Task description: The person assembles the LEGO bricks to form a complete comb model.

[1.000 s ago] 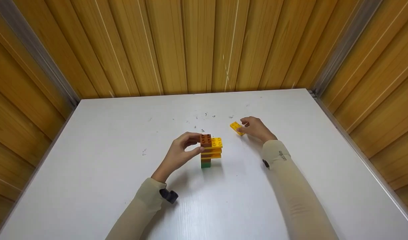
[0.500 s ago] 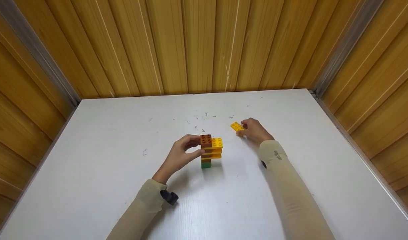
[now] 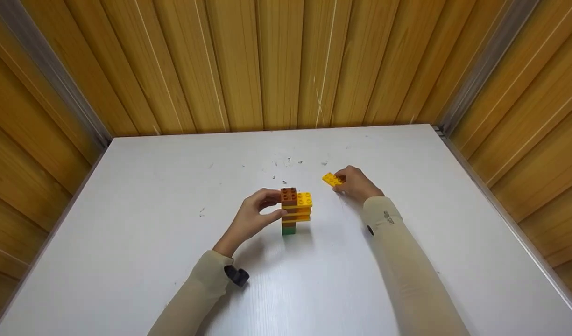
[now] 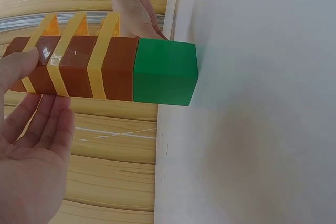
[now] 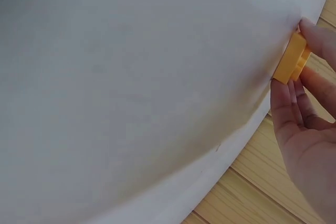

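Note:
A tower of toy building bricks (image 3: 289, 210) stands upright on the white table, with a green brick (image 4: 165, 72) at its base. Above that, brown bricks (image 4: 119, 69) alternate with thin yellow plates (image 4: 97, 66) that jut out to the right. My left hand (image 3: 254, 214) holds the tower's upper part, thumb on the near side and fingers on the far side. Farther back and to the right, my right hand (image 3: 356, 183) pinches a loose yellow plate brick (image 3: 331, 179) between thumb and fingers. In the right wrist view this yellow plate brick (image 5: 291, 59) is close to the table top.
The white table (image 3: 150, 196) has small dark marks (image 3: 286, 163) behind the tower. Wood-patterned panels (image 3: 276, 65) rise at the back and sides. A black wrist device (image 3: 236, 275) sticks out from the left sleeve.
My right thumb and fingers have closed on the loose yellow plate brick, which has barely shifted. My left hand and the tower stay in place.

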A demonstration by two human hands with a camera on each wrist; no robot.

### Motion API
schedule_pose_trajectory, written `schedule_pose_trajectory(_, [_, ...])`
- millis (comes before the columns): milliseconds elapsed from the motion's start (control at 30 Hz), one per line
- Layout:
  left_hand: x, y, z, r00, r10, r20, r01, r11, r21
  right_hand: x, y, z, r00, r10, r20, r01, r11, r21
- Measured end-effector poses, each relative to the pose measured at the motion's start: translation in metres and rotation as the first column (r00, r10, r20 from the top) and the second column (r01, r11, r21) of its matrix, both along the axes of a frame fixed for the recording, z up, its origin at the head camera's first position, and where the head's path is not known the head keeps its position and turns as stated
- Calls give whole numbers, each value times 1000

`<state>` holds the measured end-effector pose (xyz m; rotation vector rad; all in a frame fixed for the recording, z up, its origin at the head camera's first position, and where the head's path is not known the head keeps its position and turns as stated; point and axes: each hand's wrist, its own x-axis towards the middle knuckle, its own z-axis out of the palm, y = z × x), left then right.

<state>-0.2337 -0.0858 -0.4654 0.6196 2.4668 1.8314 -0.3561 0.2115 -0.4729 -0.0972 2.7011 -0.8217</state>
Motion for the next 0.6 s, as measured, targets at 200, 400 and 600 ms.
schedule_pose_trajectory(200, [0, -1, 2, 1000, -8, -10, 8, 1000, -18, 3, 1, 3, 1000, 18, 0, -18, 1000, 0])
schedule_pose_trajectory(400, [-1, -1, 1, 1000, -8, -8, 8, 999, -36, 2, 2, 3, 1000, 29, -4, -29, 1000, -5])
schedule_pose_trajectory(600, [-2, -1, 0, 1000, -1, 3, 1, 999, -47, 3, 1, 2, 1000, 28, -7, -28, 1000, -7])
